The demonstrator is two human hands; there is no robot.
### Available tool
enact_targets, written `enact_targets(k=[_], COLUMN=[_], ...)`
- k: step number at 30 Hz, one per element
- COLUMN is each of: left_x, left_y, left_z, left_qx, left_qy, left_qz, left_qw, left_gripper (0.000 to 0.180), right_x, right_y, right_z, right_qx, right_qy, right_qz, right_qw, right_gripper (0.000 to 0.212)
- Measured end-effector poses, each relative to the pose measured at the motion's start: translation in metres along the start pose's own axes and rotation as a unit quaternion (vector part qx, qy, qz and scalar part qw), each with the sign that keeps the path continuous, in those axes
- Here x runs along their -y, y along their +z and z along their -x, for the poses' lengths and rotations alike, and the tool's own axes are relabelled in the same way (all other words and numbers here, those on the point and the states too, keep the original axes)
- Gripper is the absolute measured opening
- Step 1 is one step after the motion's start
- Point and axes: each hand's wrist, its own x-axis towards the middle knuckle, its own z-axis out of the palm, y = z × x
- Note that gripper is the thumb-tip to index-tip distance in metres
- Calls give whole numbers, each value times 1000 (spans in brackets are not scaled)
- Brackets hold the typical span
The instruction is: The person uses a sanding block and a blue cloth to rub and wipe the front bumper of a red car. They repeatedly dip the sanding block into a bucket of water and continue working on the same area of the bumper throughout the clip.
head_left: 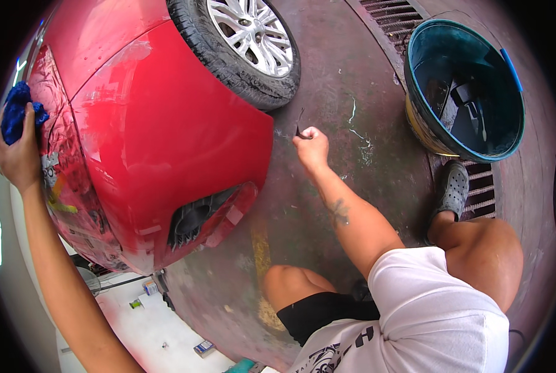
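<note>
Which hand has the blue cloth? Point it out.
The left hand: it grips the blue cloth, while the right hand pinches a small dark object.

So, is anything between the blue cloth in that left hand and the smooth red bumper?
Yes: in this view, a crumpled, red-smeared masking sheet lies between the blue cloth in the left hand and the red bumper. I can't tell whether the cloth touches the sheet.
</note>
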Motion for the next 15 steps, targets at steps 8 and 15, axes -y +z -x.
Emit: enact_targets(k=[8,15], left_x=[7,-2], left_y=[-10,5], left_z=[-14,-5], left_qx=[10,7], left_qy=[-3,-2], left_qz=[-8,-10], left_qw=[1000,1000], left_gripper=[66,67], right_x=[14,-15], right_y=[65,71], right_z=[48,77], right_qx=[65,53], right_qy=[-244,-262], right_qz=[-37,114], right_qw=[967,957], right_gripper=[57,68])
